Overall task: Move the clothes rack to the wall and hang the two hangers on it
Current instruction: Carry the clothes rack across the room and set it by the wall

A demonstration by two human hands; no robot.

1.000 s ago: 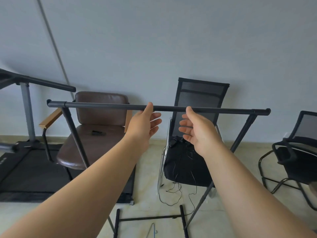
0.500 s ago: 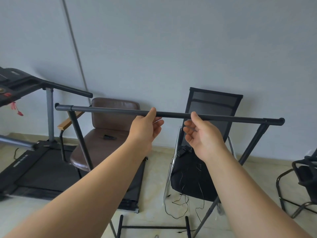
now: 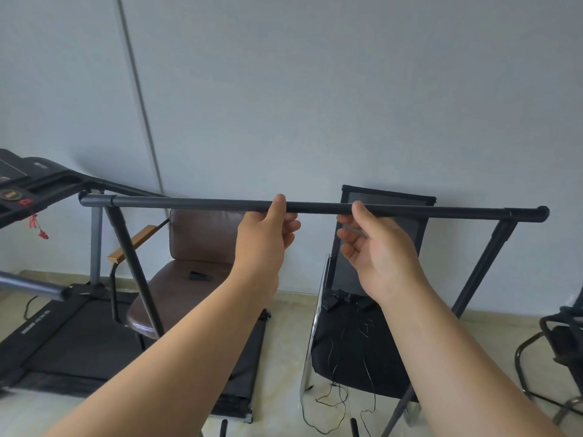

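The black clothes rack (image 3: 189, 203) stands in front of me, its top bar running level across the view, with slanted legs at both ends. My left hand (image 3: 265, 234) holds the bar near its middle, thumb over the near side and fingers curled under. A little to the right, my right hand (image 3: 378, 253) holds the bar loosely, thumb on it and fingers spread just below. The rack's feet are cut off at the bottom edge. No hanger is in view.
Behind the rack, against the grey wall (image 3: 315, 105), stand a brown padded chair (image 3: 195, 247) and a black mesh chair (image 3: 378, 310) with loose cables. A treadmill (image 3: 63, 335) fills the left side. Another black chair (image 3: 561, 342) is at the right edge.
The rack, still in both hands, has moved closer to the wall and chairs. The view has risen and turned left; the floor by the rack's feet has dropped out of view.
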